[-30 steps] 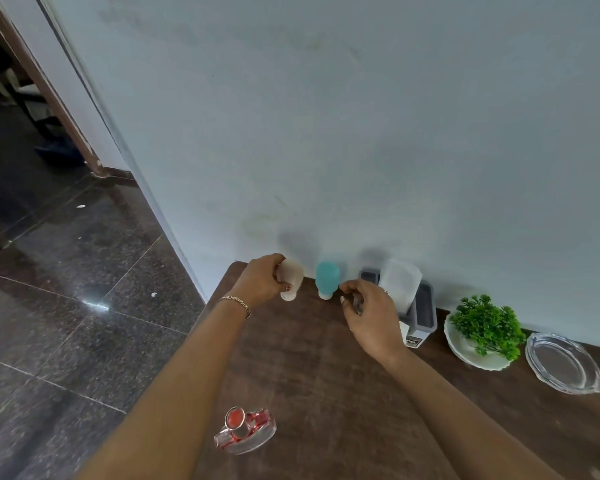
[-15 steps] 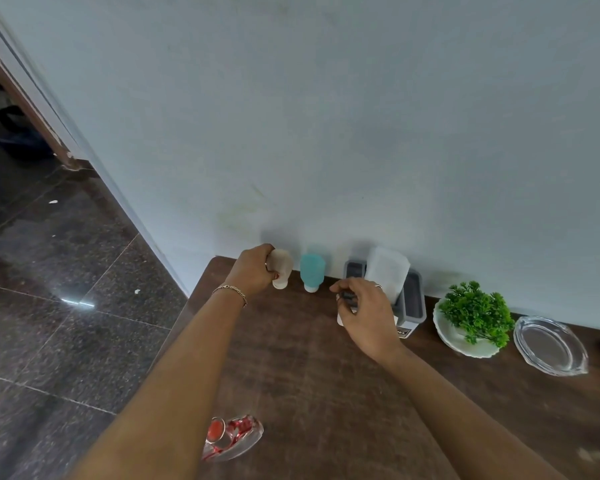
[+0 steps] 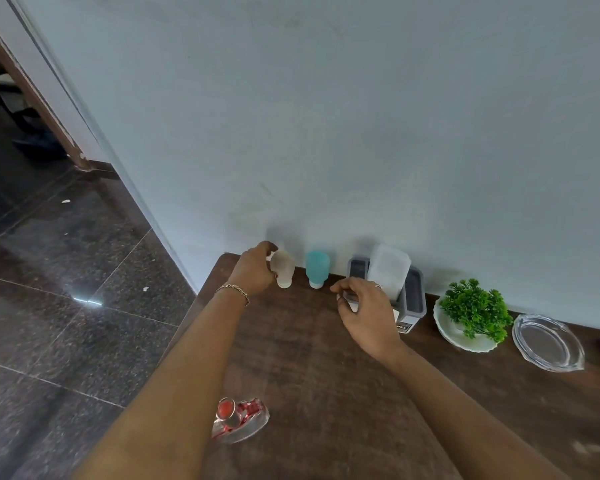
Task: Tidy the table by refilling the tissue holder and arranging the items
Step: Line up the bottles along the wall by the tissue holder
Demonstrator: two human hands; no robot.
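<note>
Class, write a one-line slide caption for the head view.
Left hand grips a white bottle by the wall; right hand hovers before the tissue holder.

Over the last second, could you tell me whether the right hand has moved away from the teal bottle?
Yes. The right hand has drawn away from the teal bottle and now sits rightward, in front of the grey tissue holder.

Along your wall, left to right: frosted white squeeze bottle (image 3: 283,270), teal squeeze bottle (image 3: 317,268), grey plastic tissue holder (image 3: 409,294), green plant in a white dish (image 3: 473,308), clear glass oval dish (image 3: 548,342).
</note>
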